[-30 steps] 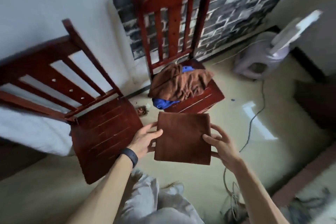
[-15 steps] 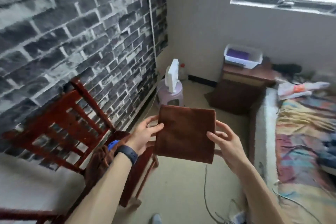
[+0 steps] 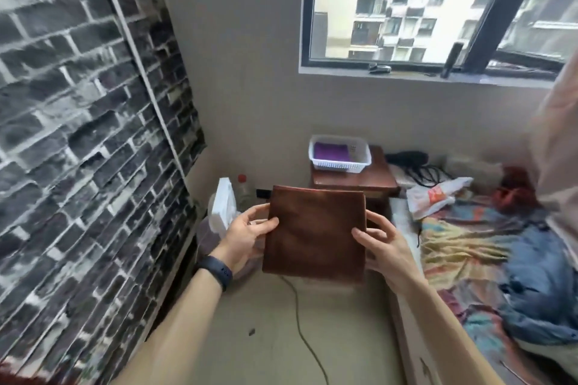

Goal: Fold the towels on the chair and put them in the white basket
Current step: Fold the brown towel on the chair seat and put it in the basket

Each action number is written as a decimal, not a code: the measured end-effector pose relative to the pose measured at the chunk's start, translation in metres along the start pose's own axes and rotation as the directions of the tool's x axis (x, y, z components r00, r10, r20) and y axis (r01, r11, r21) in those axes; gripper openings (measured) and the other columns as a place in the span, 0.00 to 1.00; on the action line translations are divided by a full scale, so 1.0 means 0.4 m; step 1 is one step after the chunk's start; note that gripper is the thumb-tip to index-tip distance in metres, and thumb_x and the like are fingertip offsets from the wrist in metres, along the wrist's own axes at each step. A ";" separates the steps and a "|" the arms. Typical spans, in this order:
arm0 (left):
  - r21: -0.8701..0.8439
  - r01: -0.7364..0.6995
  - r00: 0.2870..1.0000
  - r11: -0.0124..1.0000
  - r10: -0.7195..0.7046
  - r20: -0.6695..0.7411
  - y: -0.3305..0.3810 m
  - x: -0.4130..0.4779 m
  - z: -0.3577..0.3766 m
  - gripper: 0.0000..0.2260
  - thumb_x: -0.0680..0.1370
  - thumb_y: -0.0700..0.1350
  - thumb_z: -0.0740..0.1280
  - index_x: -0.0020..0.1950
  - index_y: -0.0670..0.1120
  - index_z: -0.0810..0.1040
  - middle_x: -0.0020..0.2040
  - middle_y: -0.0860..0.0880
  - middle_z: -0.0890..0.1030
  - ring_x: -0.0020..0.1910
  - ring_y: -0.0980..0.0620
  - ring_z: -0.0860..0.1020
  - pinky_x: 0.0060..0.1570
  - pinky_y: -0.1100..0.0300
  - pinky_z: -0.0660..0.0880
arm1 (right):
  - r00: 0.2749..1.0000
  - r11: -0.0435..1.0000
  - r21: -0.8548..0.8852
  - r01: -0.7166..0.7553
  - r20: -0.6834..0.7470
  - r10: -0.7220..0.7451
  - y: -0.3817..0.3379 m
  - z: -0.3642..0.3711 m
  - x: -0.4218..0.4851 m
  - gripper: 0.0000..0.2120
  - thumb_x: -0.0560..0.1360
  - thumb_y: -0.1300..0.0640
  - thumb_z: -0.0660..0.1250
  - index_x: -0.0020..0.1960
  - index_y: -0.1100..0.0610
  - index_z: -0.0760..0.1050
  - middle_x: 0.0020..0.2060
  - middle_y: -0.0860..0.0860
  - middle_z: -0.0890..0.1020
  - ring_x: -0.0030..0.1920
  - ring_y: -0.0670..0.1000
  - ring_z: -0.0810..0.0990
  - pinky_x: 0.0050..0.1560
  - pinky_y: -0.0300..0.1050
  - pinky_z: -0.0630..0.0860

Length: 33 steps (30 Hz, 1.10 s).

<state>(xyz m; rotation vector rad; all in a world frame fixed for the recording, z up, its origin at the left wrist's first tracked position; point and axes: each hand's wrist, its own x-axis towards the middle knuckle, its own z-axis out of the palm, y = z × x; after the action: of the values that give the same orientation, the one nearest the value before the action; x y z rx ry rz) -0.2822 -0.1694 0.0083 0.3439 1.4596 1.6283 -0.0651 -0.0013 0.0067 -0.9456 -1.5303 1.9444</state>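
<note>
brown towel (image 3: 316,231): matt cloth | white basket (image 3: 339,166): perforated plastic | nightstand (image 3: 353,181): glossy wood

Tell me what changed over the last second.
The person turned away from the chairs toward the window wall, bringing the towel to face the basket, which now shows ahead on a wooden stand with a purple towel inside. Nothing was let go: the left hand and right hand hold the towel's sides as before, and it stays folded square.

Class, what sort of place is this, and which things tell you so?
Probably a small bedroom: a bed with rumpled covers, a wooden bedside cabinet beside it, and a window facing apartment blocks.
</note>
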 end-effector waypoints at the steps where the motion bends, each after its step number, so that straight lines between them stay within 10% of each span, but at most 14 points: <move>1: -0.002 0.011 1.000 1.000 -0.011 0.019 0.021 0.049 0.009 0.14 0.77 0.38 0.69 0.63 0.47 0.77 0.49 0.44 0.85 0.39 0.49 0.84 0.35 0.56 0.79 | 1.000 1.000 0.005 0.003 -0.014 -0.003 -0.014 -0.004 0.042 0.20 0.74 0.61 0.73 0.65 0.50 0.77 0.48 0.58 0.86 0.45 0.56 0.86 0.48 0.64 0.82; 6: -0.003 0.044 0.996 0.999 -0.044 0.079 0.086 0.289 0.055 0.14 0.76 0.38 0.70 0.61 0.46 0.79 0.55 0.39 0.83 0.45 0.45 0.83 0.47 0.47 0.81 | 0.996 0.999 0.051 -0.007 -0.090 0.012 -0.054 -0.039 0.234 0.20 0.75 0.63 0.72 0.64 0.50 0.77 0.47 0.57 0.86 0.44 0.54 0.86 0.41 0.56 0.83; 10: 0.084 0.061 0.994 0.995 -0.068 0.086 0.113 0.472 0.101 0.12 0.77 0.38 0.70 0.59 0.47 0.80 0.50 0.45 0.84 0.41 0.51 0.83 0.34 0.58 0.79 | 0.988 0.995 0.095 -0.035 -0.146 0.049 -0.049 -0.079 0.391 0.19 0.75 0.64 0.71 0.63 0.51 0.77 0.44 0.55 0.86 0.43 0.53 0.85 0.37 0.50 0.82; 19: 0.133 0.151 0.987 0.980 -0.157 0.035 0.147 0.949 0.189 0.14 0.76 0.40 0.72 0.60 0.49 0.80 0.57 0.40 0.82 0.50 0.49 0.81 0.41 0.54 0.79 | 0.973 0.990 0.095 -0.103 -0.195 0.120 -0.041 -0.198 0.878 0.15 0.74 0.64 0.72 0.59 0.54 0.80 0.47 0.56 0.86 0.43 0.50 0.85 0.38 0.50 0.81; 33: 0.215 0.431 0.899 0.876 -0.396 -0.186 0.091 1.481 0.245 0.09 0.78 0.34 0.67 0.56 0.44 0.75 0.44 0.44 0.81 0.28 0.55 0.79 0.26 0.63 0.77 | 0.890 0.898 -0.099 -0.428 -0.222 0.399 0.075 -0.283 1.449 0.10 0.76 0.61 0.72 0.56 0.52 0.81 0.47 0.52 0.87 0.47 0.52 0.85 0.54 0.67 0.79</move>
<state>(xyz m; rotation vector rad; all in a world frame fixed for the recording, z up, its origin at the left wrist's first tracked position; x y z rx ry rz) -0.5602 0.3436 -0.1372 0.0473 1.7136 1.1404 -0.3489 0.4883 -0.1645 -1.5913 -1.4569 1.9559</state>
